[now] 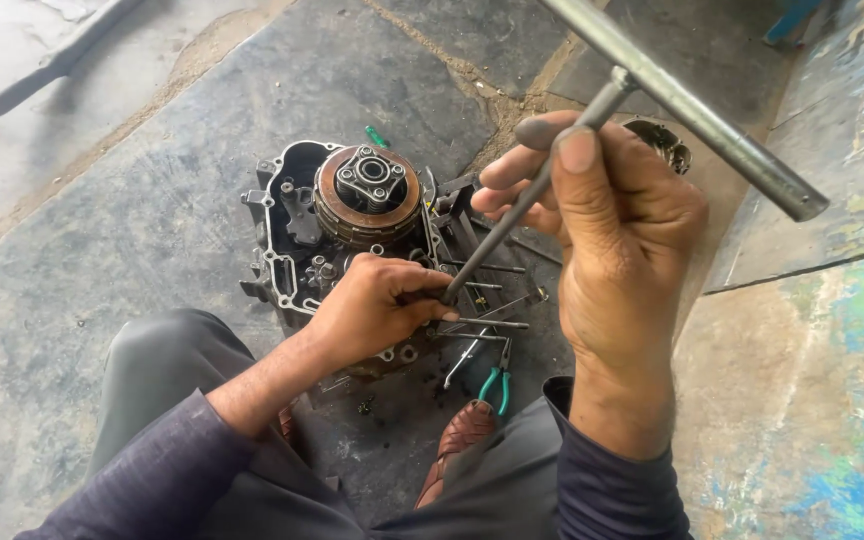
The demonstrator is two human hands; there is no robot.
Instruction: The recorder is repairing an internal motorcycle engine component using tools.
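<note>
A grey engine case (287, 235) with a round clutch assembly (367, 195) lies on the dark floor in front of me. My right hand (617, 235) grips the shaft of a long steel T-handle wrench (697, 110), thumb up near its crossbar. The wrench shaft slants down-left to the engine. My left hand (372, 305) rests on the case's lower right part, fingers closed around the wrench's lower tip, hiding the part beneath.
Green-handled pliers (497, 385) and several thin metal rods (487, 325) lie on the floor by the engine. A brown sandal (457, 440) shows between my knees. A small green object (376, 137) sits behind the case. A painted concrete ledge (832, 330) rises at right.
</note>
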